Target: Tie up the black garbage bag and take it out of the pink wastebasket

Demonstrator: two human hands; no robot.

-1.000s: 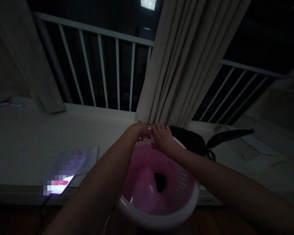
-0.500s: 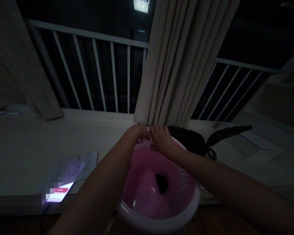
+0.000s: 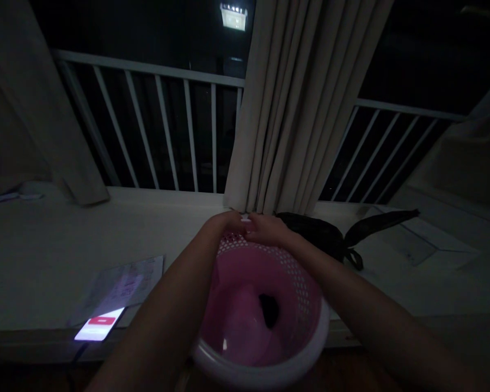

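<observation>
A pink plastic laundry basket (image 3: 265, 375) with a pale rim and perforated sides stands before me, its opening tilted towards me. My left hand (image 3: 232, 222) is closed around its far rim. Right beside it, my right hand (image 3: 266, 230) grips the same rim, fingers curled over the edge and partly hidden in the dim light. Inside the basket lies a small black item (image 3: 270, 310), too dark to identify.
Behind the basket a black bag (image 3: 310, 228) with a strap lies on the pale ledge (image 3: 155, 228). To the left are a lit phone (image 3: 102, 325) with a cable and a sheet of paper (image 3: 142, 277). Beige curtains (image 3: 277, 120) and white railings (image 3: 188, 130) stand beyond.
My right hand's fingers, earlier raised over the far rim, now curl lower around it. The basket has shifted slightly, and its far perforated wall shows more.
</observation>
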